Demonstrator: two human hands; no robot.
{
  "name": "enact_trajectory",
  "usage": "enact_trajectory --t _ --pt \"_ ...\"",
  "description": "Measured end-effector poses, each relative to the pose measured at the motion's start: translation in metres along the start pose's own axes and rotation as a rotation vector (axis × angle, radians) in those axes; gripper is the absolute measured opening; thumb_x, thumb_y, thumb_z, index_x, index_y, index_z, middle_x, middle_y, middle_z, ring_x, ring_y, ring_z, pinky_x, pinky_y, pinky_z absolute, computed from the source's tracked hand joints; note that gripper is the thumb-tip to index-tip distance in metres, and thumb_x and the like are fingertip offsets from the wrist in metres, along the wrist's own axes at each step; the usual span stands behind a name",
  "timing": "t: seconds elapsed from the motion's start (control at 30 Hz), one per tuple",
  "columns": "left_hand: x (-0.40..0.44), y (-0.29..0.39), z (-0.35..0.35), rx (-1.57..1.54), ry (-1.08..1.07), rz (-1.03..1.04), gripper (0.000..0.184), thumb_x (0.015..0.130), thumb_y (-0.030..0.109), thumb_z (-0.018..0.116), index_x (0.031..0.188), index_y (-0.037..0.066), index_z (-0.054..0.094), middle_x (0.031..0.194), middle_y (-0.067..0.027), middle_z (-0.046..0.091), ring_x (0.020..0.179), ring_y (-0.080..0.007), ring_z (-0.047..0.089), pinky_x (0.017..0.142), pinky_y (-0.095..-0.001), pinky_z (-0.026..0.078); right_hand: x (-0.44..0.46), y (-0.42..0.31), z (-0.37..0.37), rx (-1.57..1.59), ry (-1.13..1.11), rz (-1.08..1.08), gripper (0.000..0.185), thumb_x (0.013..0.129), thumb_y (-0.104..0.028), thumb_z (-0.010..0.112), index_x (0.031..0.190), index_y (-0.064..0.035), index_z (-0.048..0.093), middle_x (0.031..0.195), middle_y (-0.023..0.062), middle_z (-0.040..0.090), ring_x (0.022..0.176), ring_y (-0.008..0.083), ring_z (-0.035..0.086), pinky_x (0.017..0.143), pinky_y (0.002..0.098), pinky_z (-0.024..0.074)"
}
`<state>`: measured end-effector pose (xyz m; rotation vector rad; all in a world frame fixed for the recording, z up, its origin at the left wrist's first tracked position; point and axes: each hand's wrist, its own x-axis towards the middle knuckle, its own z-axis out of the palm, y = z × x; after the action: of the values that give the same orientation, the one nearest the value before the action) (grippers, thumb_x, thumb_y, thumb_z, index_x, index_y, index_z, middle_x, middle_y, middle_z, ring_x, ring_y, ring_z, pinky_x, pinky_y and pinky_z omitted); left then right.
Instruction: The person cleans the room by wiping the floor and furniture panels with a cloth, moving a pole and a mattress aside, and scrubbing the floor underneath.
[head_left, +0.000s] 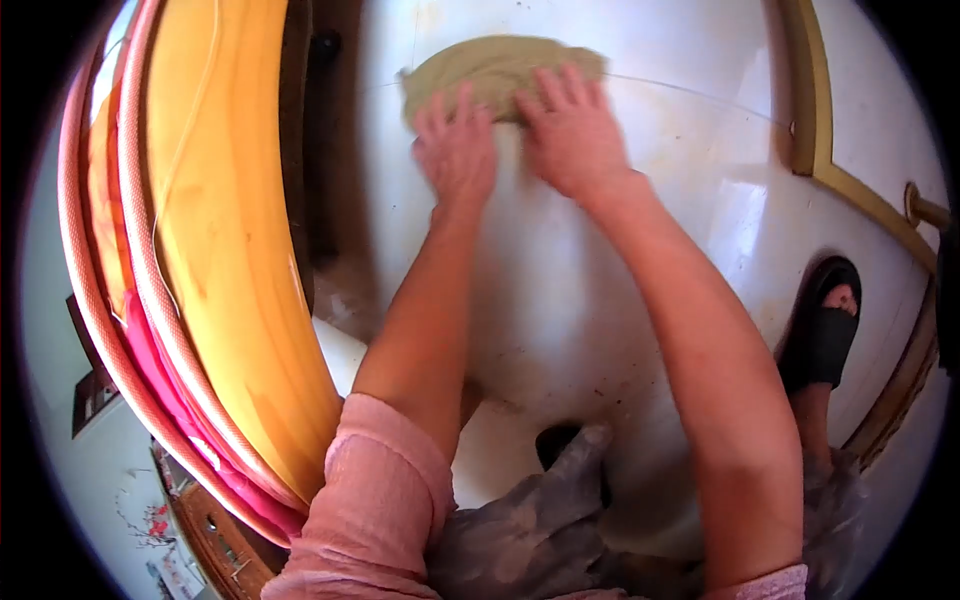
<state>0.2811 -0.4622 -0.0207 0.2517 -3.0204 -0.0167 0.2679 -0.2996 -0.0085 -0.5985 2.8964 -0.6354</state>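
Note:
An olive-green cloth [490, 68] lies bunched on the shiny white tiled floor [560, 270], near the top of the head view. My left hand [457, 145] presses on its near left part, fingers spread and pointing away from me. Over its right part rests my right hand [575, 130], also with fingers apart. Both hands are slightly blurred, and the cloth under the fingers is hidden. Neither hand is closed around the cloth.
A yellow wooden bed side [225, 200] with pink-edged bedding [135, 180] rises along the left. Brown-gold trim [815, 90] borders the floor at right. My foot in a black slipper [825, 325] stands at right. Dark specks dot the tiles.

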Motion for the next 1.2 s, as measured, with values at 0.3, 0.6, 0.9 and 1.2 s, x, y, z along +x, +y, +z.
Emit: enact_trajectory --t 0.3,0.6,0.9,1.2 --pt "-0.203 -0.171 0.006 0.598 -0.225 -0.186 0.048 0.094 0.041 0.048 0.133 0.013 0.05 0.134 -0.0147 0.049 0.12 -0.0378 0.046 0.093 -0.0516 0.043 -0.09 -0.172 0.097 -0.012 -0.299 -0.431 0.045 0.093 -0.035 0.049 0.136 -0.0241 0.055 0.152 -0.0021 0.039 0.145 0.0261 0.024 0.119 0.0521 0.0062" --pt "-0.261 -0.074 -0.046 -0.005 -0.366 -0.56 0.035 0.085 0.023 0.06 0.113 0.004 0.057 0.119 -0.0222 0.05 0.113 -0.0446 0.046 0.086 -0.051 0.043 -0.185 -0.102 0.061 0.224 -0.129 -0.605 0.022 0.079 -0.021 0.059 0.099 -0.0175 0.067 0.101 -0.0007 0.055 0.107 0.0201 0.049 0.097 0.0401 0.0372" --pt "-0.301 0.043 -0.1 -0.56 -0.646 -0.284 0.031 0.077 0.003 0.063 0.106 0.01 0.058 0.106 -0.0183 0.052 0.104 -0.04 0.052 0.088 -0.0475 0.043 -0.27 -0.003 -0.014 0.236 -0.517 -0.709 0.012 0.068 -0.018 0.066 0.08 -0.0172 0.066 0.091 -0.0001 0.056 0.097 0.0214 0.052 0.082 0.0398 0.0417" --pt "-0.069 0.025 -0.083 -0.48 0.092 -0.131 0.038 0.082 -0.001 0.052 0.118 0.009 0.058 0.116 -0.0183 0.053 0.111 -0.0375 0.048 0.1 -0.0443 0.037 -0.083 -0.001 -0.043 0.419 0.317 -0.216 0.029 0.071 0.004 0.059 0.098 -0.0072 0.06 0.101 0.0131 0.06 0.102 0.0339 0.056 0.085 0.044 0.0462"
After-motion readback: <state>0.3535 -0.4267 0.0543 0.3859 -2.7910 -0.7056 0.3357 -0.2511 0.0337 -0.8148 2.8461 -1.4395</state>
